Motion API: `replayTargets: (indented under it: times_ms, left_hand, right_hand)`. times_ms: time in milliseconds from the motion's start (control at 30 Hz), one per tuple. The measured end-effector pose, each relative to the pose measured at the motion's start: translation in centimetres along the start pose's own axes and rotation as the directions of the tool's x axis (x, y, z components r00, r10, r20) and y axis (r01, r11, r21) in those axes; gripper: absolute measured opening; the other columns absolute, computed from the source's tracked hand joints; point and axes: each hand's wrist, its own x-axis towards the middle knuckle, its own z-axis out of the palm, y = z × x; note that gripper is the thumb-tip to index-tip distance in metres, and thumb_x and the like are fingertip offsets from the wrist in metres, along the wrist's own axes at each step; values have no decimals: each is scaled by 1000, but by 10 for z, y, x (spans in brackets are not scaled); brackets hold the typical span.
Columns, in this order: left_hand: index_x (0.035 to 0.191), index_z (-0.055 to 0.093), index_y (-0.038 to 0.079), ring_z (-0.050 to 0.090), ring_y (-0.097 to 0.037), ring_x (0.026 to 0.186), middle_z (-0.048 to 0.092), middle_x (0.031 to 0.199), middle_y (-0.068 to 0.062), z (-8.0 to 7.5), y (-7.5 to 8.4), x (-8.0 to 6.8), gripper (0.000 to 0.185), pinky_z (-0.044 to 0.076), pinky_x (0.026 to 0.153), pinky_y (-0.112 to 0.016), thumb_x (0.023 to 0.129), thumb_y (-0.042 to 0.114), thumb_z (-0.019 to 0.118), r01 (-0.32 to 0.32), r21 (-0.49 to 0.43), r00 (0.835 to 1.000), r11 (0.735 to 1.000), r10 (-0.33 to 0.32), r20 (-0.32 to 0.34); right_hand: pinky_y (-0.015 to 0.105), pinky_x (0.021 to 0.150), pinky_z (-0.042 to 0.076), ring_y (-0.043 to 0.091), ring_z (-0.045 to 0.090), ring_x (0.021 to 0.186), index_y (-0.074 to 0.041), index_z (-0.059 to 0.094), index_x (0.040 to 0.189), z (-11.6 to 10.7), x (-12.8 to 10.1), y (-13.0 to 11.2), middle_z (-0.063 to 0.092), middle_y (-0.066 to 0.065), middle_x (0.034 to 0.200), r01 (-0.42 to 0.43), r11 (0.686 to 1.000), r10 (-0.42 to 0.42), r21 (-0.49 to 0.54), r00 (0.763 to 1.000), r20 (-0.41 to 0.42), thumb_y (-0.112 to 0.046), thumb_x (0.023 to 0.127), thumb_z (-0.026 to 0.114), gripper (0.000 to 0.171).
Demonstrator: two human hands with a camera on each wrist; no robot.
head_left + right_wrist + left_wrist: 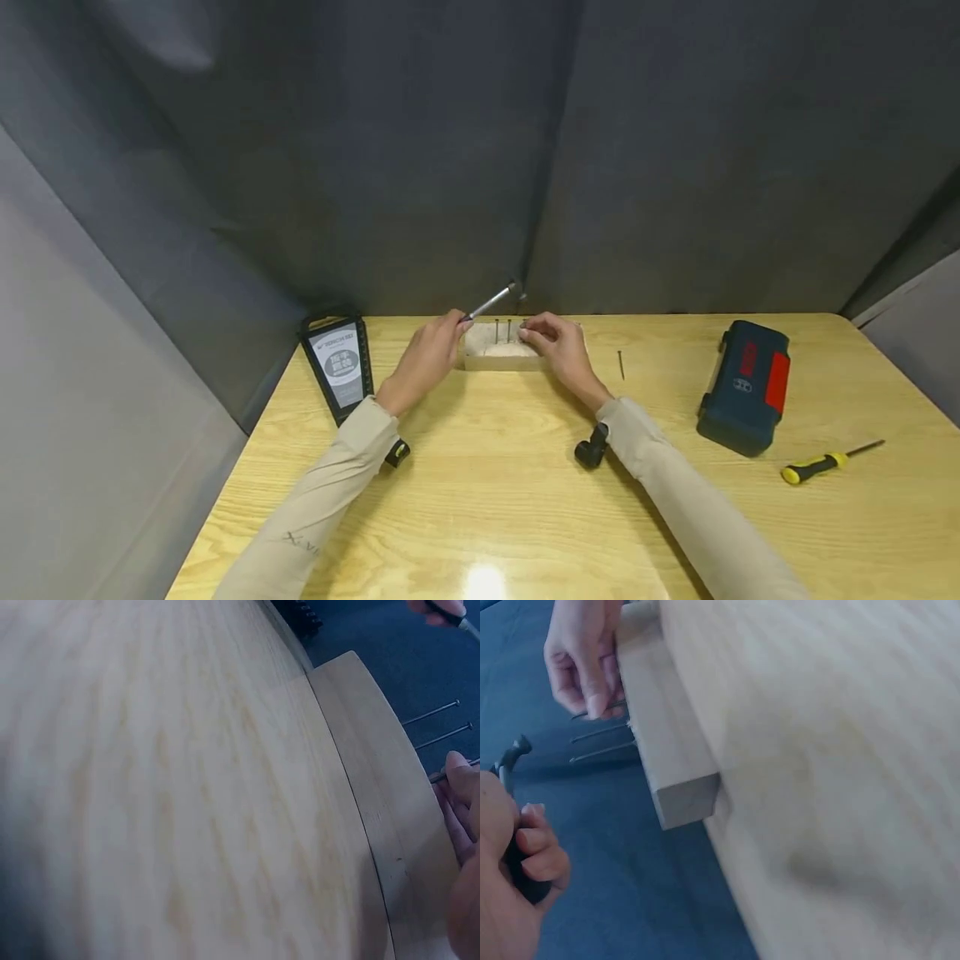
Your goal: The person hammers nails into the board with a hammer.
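Nails (509, 332), two of them, stand upright side by side in a pale wooden block (498, 364) at the far edge of the table (480, 467), between your hands. Your left hand (429, 350) is curled around the dark handle of a hammer (492, 302), its head raised above the block and apart from both nails. Your right hand (561, 350) is closed in a pinch — thumb against fingers — on a third nail (580, 715), just right of the standing pair; whether its tip has bitten into the wood is hidden. You seem to be at the step of setting this nail. Next, it likely calls for keeping it straight and giving a light tap on its head, well clear of your fingertips. One more loose nail (621, 365) lies on the table, right of the block.
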Motion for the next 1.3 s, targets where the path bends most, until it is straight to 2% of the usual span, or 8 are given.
replayTargets:
  times_ms: [100, 333, 600, 800, 933, 1067, 1267, 1300]
  left_hand:
    - [105, 60, -1, 56, -20, 64, 58, 79, -8, -3, 0, -2, 20, 51, 56, -35, 112, 14, 50, 9, 5, 999, 1000, -8, -32]
    - [102, 62, -1, 62, -24, 68, 62, 80, -9, -9, 0, -4, 18, 56, 60, -39, 110, 14, 55, -5, 38, 1000, 999, 6, -30]
    - [102, 64, -1, 62, -24, 67, 64, 80, -9, -8, -2, -4, 20, 56, 60, -39, 110, 14, 54, 9, 35, 1000, 999, -8, -13]
    - [106, 64, -2, 61, -24, 68, 64, 81, -10, -7, -5, -6, 19, 56, 62, -40, 111, 13, 53, 6, 46, 1000, 999, -6, -4]
    - [106, 64, -2, 60, -23, 67, 63, 80, -9, -5, -6, -9, 17, 55, 61, -40, 110, 12, 54, -9, 54, 1000, 999, 10, -9]
    - [104, 63, -1, 56, -21, 64, 60, 78, -8, -4, -9, -10, 17, 52, 58, -38, 110, 12, 54, -38, 55, 998, 998, 41, -43]
    - [104, 62, -1, 54, -20, 62, 59, 78, -8, 0, -12, -11, 13, 50, 54, -37, 109, 9, 56, -115, 64, 986, 991, 122, -110]
    - [104, 62, -1, 54, -20, 62, 59, 78, -8, 1, -12, -11, 13, 50, 54, -37, 109, 10, 56, -125, 69, 984, 990, 132, -115]
  right_hand:
    - [13, 79, 53, 25, 74, 94, 6, 73, 110, 0, -2, 9, 75, 24, 106, -28, 1000, 29, -12, 999, 25, -2, 97, 74, 15]
    - [19, 78, 55, 28, 73, 98, 4, 73, 115, -11, 3, 12, 75, 22, 112, -82, 996, 87, -45, 989, 121, -5, 99, 73, 19]
    - [18, 77, 56, 36, 72, 98, 8, 69, 121, -38, -10, -3, 72, 25, 112, -78, 989, 90, -127, 992, 91, -2, 101, 68, 23]
    - [21, 68, 54, 37, 69, 91, 8, 69, 111, -66, -11, -17, 71, 24, 103, -102, 960, 127, -262, 989, 79, -1, 101, 67, 13]
    - [26, 73, 51, 31, 65, 91, 4, 67, 105, -85, -14, -22, 69, 20, 99, -130, 917, 168, -378, 983, 71, -2, 102, 64, 7]
    - [37, 74, 49, 31, 63, 85, 6, 65, 102, -101, -18, -27, 67, 20, 96, -108, 859, 149, -501, 988, 43, -1, 101, 63, 7]
    - [44, 68, 48, 32, 56, 77, 13, 62, 104, -112, -28, -33, 62, 30, 100, -165, 744, 235, -647, 972, 22, -2, 101, 64, 15]
    - [42, 63, 46, 29, 52, 70, 12, 61, 96, -113, -29, -31, 60, 28, 91, -183, 722, 257, -667, 966, 13, -1, 100, 63, 13]
